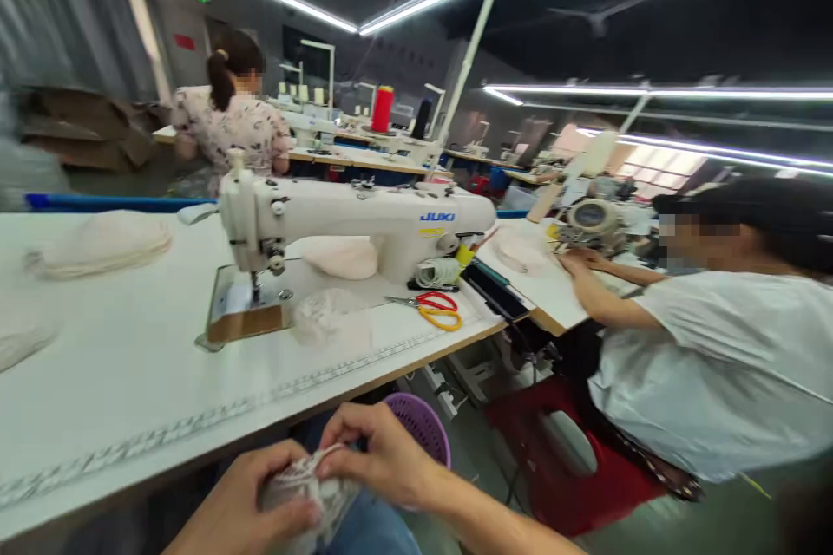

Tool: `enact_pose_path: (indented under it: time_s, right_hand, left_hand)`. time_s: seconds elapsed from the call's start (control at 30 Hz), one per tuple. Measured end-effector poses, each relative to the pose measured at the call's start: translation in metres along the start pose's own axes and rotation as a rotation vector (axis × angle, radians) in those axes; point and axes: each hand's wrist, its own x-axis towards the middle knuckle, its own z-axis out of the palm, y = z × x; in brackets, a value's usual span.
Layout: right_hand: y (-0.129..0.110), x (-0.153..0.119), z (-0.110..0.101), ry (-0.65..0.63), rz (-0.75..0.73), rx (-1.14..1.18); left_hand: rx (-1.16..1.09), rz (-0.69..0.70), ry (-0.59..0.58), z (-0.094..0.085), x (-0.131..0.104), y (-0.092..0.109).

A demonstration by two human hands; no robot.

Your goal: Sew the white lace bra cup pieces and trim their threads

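Below the table's front edge, over my lap, my left hand point(260, 503) is wrapped round the left side of a bundle of whitish, lace-like material point(312, 486). The fingers of my right hand point(377, 455) pinch the top of the same bundle from the right. Both hands are close together. Beyond them a white sewing machine point(338, 212) stands on the white table point(130, 390), its needle over a metal plate. A clear bag of pale material point(325, 312) lies beside the plate. Red and orange scissors point(439, 310) rest to the right of it.
Pale cloth stacks point(104, 243) lie at the table's left. A measuring tape point(214, 412) runs along the front edge. A purple basket point(423, 429) stands below. One person point(716, 347) works at a machine on the right; another point(231, 126) is at the back left.
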Motion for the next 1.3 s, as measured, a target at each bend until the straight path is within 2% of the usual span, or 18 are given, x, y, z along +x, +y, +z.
enact_pose_path:
  time_s: [0.07, 0.13, 0.37, 0.57, 0.67, 0.87, 1.0, 1.1, 1.2, 1.3]
  right_hand:
    - [0.0, 0.001, -0.004, -0.038, 0.009, -0.029]
    - [0.002, 0.001, -0.008, -0.091, 0.012, -0.072]
    - [0.012, -0.005, -0.006, -0.295, 0.109, -0.052]
    - [0.017, 0.0, 0.006, -0.228, 0.047, -0.306]
    - [0.017, 0.002, 0.009, -0.226, 0.045, -0.344]
    - [0.02, 0.006, 0.011, -0.218, 0.024, -0.284]
    - [0.024, 0.008, 0.007, -0.278, -0.019, -0.202]
    - [0.028, 0.007, 0.002, -0.32, 0.039, -0.136]
    - [0.029, 0.004, -0.001, -0.38, 0.117, -0.097]
    - [0.026, 0.002, -0.001, -0.425, 0.126, -0.099]
  left_hand:
    - [-0.188, -0.03, -0.008, 0.001, 0.004, -0.006]
    - [-0.258, -0.054, 0.01, 0.002, 0.004, -0.009]
    - [-0.163, -0.098, 0.001, 0.0, -0.008, -0.022]
    - [-0.109, -0.097, 0.017, -0.006, -0.014, -0.027]
    - [-0.116, -0.105, 0.021, -0.006, -0.015, -0.026]
    - [-0.178, -0.094, 0.038, -0.002, -0.011, -0.03]
    - [-0.172, -0.086, 0.095, 0.001, -0.009, -0.035]
    - [-0.217, -0.069, 0.115, 0.001, -0.011, -0.039]
    - [-0.284, -0.143, 0.081, 0.002, -0.013, -0.042]
    - [-0.251, -0.209, 0.074, 0.004, -0.014, -0.043]
